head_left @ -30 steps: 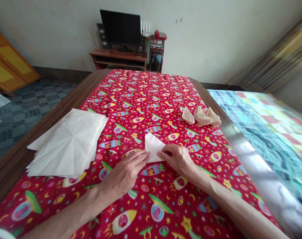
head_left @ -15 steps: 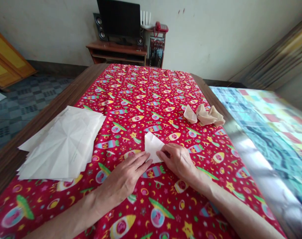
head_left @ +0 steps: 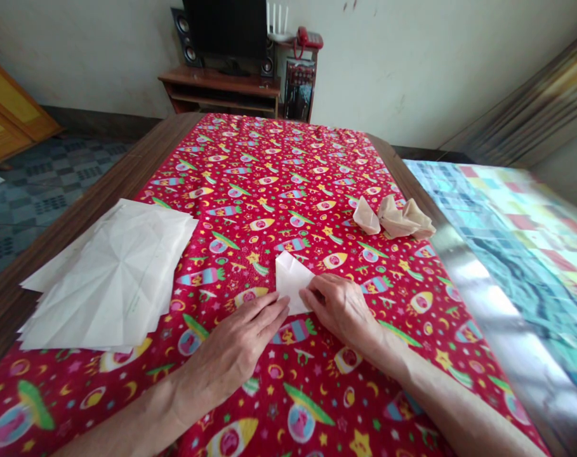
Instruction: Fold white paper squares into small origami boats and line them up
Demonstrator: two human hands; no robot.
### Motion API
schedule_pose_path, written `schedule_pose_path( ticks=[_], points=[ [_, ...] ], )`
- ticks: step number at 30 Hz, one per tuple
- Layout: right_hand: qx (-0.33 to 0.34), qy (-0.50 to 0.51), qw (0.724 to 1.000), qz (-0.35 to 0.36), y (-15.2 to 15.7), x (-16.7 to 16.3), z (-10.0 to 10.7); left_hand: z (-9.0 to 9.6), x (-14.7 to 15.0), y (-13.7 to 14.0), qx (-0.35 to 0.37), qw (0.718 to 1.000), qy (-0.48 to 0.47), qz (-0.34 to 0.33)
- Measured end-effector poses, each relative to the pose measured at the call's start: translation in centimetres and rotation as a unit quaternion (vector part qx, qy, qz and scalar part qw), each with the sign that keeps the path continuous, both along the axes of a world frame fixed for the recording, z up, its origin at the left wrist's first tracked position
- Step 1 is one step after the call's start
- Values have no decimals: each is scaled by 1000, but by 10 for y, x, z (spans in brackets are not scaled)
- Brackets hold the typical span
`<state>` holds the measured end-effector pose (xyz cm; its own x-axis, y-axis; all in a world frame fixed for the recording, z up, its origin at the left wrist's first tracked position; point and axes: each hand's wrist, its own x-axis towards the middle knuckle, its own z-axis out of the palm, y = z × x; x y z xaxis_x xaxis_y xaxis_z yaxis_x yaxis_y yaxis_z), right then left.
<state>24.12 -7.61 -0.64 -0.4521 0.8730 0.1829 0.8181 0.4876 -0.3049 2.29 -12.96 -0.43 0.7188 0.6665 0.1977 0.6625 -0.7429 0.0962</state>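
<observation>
Pressing folded paper point(head_left: 291, 282) at frame centre with outstretched left hand point(head_left: 247, 327), pinching its right edge with right hand point(head_left: 341, 304), beside stacked sheets point(head_left: 112, 273) at left, near folded shapes point(head_left: 395, 218) at right, facing monitor point(head_left: 226, 28) at top.

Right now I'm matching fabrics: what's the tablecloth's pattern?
Red tablecloth with colourful rockets and stars; the head view shows it best.
</observation>
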Motion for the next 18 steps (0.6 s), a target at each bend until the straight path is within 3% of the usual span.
schedule_pose_path(
  ticks=[11,18],
  points=[
    [-10,6,1000,1,1,1,-1,0,1,-1,30,1000,-3,-6],
    [-9,0,1000,0,0,0,1,-1,0,-2,13,1000,3,1]
  ],
)
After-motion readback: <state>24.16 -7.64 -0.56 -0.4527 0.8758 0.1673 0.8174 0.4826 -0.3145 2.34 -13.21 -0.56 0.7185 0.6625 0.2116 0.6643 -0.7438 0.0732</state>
